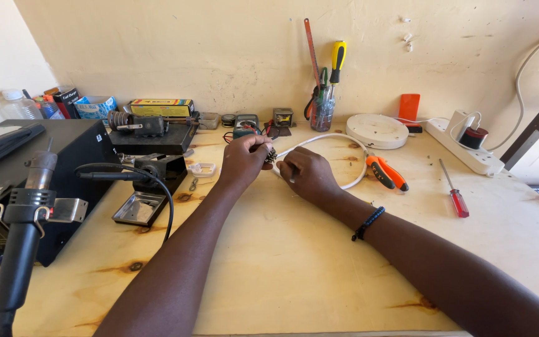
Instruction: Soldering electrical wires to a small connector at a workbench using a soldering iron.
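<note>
Head view | both hands: left (242, 157), right (307, 175) outstretched, gripping white cable (344, 140)

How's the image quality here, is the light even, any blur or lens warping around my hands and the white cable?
Head view: bright, even daylight, soft shadows under the arms; left hand, right hand and white cable are sharp. Wide-lens distortion stretches the forearms and bows the workbench edges. The black hot-air handle up close looks oversized and slightly soft. No strong glare.
</note>
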